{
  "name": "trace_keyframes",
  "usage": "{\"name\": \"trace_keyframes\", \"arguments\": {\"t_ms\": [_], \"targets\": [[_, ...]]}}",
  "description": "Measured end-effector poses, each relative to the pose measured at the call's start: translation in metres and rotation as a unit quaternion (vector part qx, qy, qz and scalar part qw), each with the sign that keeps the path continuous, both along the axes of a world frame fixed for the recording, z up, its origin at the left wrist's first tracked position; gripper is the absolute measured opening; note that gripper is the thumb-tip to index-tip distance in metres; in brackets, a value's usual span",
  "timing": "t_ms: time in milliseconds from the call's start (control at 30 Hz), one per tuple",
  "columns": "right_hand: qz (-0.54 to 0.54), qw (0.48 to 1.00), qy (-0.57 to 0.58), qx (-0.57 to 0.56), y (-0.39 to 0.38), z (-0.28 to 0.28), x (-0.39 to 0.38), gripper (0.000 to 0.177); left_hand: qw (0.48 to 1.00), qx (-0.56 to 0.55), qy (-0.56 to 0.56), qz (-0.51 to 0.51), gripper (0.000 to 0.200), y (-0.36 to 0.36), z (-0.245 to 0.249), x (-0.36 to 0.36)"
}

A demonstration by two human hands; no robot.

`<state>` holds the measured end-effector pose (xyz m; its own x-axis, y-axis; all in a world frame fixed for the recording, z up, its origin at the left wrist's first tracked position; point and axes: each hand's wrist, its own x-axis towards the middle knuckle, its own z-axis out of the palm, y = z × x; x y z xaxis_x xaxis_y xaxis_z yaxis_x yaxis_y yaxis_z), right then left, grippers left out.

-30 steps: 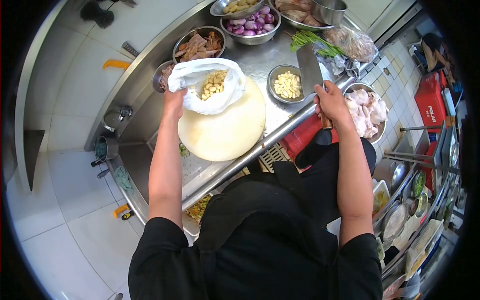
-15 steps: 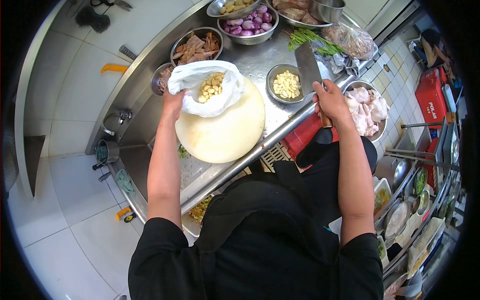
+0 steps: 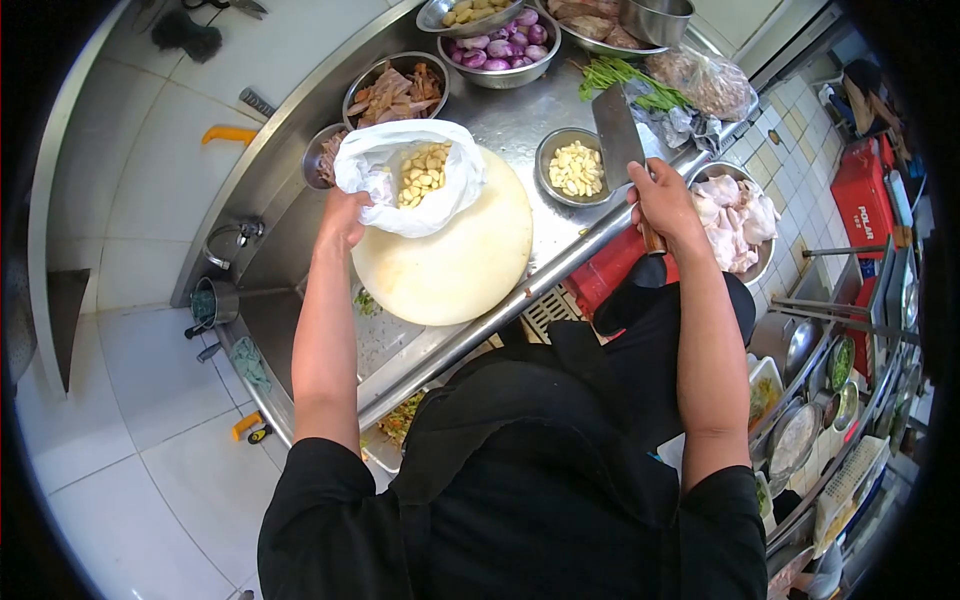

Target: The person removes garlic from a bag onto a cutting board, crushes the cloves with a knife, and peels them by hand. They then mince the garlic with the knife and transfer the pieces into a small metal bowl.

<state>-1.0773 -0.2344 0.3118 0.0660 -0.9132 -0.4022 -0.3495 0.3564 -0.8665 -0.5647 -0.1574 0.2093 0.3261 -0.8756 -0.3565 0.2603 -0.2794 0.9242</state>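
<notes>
My left hand [image 3: 345, 217] is closed on the near left edge of a white plastic bag [image 3: 440, 215], whose mouth gapes upward. Peeled garlic cloves [image 3: 423, 172] lie inside the bag. Under it is a thick round cutting board [image 3: 460, 275]. My right hand [image 3: 662, 200] grips the wooden handle of a cleaver [image 3: 619, 128], its broad blade tilted up and away from me beside a small steel bowl [image 3: 545, 183]. That bowl holds more pale garlic cloves [image 3: 575, 168], apparently cut or smashed.
Behind the board stand bowls of meat strips [image 3: 395, 96] and purple shallots [image 3: 497, 50]. Green stalks [image 3: 630, 82] and a filled clear bag [image 3: 705, 82] lie at the back right. Raw chicken [image 3: 728, 225] fills a bowl at right. The counter's raised steel edge [image 3: 500, 310] runs before me.
The bag's mouth has spread a little wider, showing more of its inside, and my left hand has dipped slightly. My right hand and the cleaver are nearly still.
</notes>
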Motion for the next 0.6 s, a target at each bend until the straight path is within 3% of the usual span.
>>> {"name": "trace_keyframes", "arguments": {"t_ms": [200, 300, 400, 600], "targets": [[0.002, 1.000, 0.007, -0.001, 0.000, 0.000, 0.003, 0.033, 0.996, 0.064, -0.058, 0.025, 0.055, 0.002, -0.009, 0.009], [-0.001, 1.000, 0.010, 0.001, 0.001, 0.002, 0.003, 0.034, 0.998, 0.034, -0.038, 0.033, 0.050, 0.003, 0.024, -0.019], [0.003, 1.000, 0.008, 0.002, -0.001, -0.002, 0.007, 0.035, 0.986, 0.041, -0.159, 0.019, 0.049, -0.003, 0.020, -0.030], [0.014, 1.000, -0.001, 0.005, -0.003, -0.007, 0.006, 0.034, 0.985, -0.027, -0.153, 0.074, 0.041, -0.023, -0.014, -0.024]]}}
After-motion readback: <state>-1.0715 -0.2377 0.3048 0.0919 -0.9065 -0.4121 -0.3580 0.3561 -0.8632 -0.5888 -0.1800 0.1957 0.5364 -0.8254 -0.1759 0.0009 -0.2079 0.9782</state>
